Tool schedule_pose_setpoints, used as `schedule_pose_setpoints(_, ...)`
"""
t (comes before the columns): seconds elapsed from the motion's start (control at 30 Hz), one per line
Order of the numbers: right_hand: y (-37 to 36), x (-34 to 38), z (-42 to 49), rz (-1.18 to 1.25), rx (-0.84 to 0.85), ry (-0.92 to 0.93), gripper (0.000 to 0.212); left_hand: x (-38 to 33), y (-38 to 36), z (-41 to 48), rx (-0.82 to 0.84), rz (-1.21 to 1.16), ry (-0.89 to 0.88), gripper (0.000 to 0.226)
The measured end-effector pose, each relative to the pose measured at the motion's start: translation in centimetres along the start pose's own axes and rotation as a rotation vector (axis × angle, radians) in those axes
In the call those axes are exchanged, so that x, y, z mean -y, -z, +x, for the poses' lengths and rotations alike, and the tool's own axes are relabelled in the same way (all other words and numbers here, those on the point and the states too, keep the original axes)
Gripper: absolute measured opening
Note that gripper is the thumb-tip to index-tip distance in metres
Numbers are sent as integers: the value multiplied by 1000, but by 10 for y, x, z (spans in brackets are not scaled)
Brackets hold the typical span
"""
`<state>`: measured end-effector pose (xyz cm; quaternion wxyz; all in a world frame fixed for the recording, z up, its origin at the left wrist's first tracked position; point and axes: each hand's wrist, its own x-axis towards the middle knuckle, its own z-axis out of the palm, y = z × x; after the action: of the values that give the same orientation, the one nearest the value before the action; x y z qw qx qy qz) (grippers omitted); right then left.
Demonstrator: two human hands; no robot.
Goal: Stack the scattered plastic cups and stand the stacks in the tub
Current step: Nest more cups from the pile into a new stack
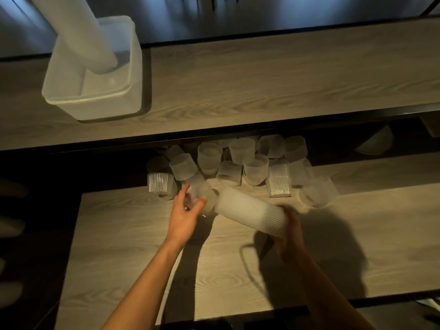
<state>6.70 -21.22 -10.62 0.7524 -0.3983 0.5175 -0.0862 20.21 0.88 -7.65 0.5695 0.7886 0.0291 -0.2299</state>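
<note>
My right hand (289, 231) grips the near end of a long stack of ribbed translucent cups (250, 209), held slanted just above the lower shelf. My left hand (187, 210) holds a single frosted cup (202, 195) at the stack's far open end, fingers curled round it. Behind them several loose cups (240, 154) lie scattered at the back of the lower shelf. A white plastic tub (95, 91) sits on the upper shelf at the left, with a tall stack of cups (78, 29) standing in it.
The wooden upper shelf (285, 75) has a dark front edge overhanging the loose cups. A pale bowl (376, 142) sits in shadow at the far right. The lower shelf board (142, 246) ends at a dark gap on the left.
</note>
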Motion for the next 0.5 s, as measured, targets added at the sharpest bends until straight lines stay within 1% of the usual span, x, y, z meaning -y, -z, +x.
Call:
schedule_pose_setpoints(0.07,-3,4,0,30,-22,-39,16,4,0,-5,16,-279,109,57)
schedule_pose_setpoints(0.1,-4,4,1,65,-10,-38,18,6,-1,-8,30,-383,141,55)
schedule_pose_setpoints(0.13,-5,3,1,99,12,-26,20,6,-3,-12,46,-426,149,56)
schedule_pose_setpoints(0.2,-7,0,1,133,35,-15,22,9,-6,-18,97,-380,146,67)
schedule_pose_setpoints(0.33,-7,-2,1,95,19,8,22,8,-11,-23,161,-369,140,85)
schedule_pose_setpoints(0.37,-7,-2,1,92,21,7,21,7,-11,-23,170,-344,142,88)
schedule_pose_setpoints(0.5,-5,-4,4,75,19,11,20,5,-14,-21,215,-249,151,85)
